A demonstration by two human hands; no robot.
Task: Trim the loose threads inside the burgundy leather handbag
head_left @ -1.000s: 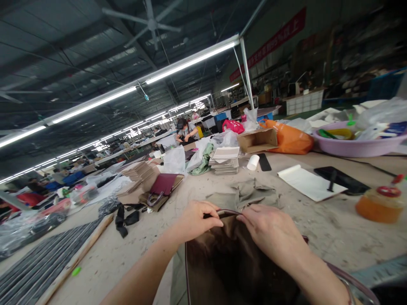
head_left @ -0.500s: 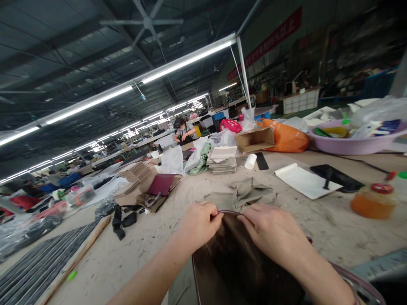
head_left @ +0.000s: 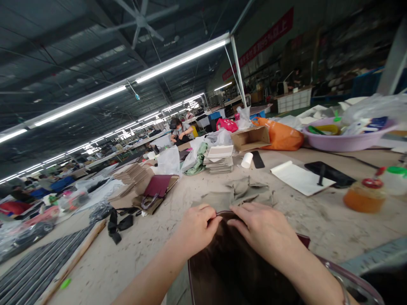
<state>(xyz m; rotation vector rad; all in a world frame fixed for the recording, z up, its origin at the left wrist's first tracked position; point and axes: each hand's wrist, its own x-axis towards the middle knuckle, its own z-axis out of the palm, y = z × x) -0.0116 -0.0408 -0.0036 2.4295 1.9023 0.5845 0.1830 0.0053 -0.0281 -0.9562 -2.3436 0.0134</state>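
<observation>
A dark brown bag piece (head_left: 229, 267) with a piped rim lies on the work table right in front of me. My left hand (head_left: 195, 228) is closed in a pinch on its top edge, thumb against fingers. My right hand (head_left: 263, 231) lies over the same edge just to the right, fingers curled down onto the rim and pressing it. The two hands almost touch at the middle of the edge. A curved strap (head_left: 349, 279) shows at the lower right beside my right forearm.
Crumpled grey-green cloth pieces (head_left: 241, 192) lie just beyond the bag. Further off are a maroon bag (head_left: 157, 188), stacked cards (head_left: 219, 159), a white sheet (head_left: 300, 178), an orange glue pot (head_left: 364, 197), a purple basin (head_left: 346, 140) and black strips (head_left: 34, 262). A seated person (head_left: 179, 131) works far back.
The view has drifted a little to the right and down. Both hands stay pinched on the bag's top edge, and the right hand has slid slightly left toward the left hand.
</observation>
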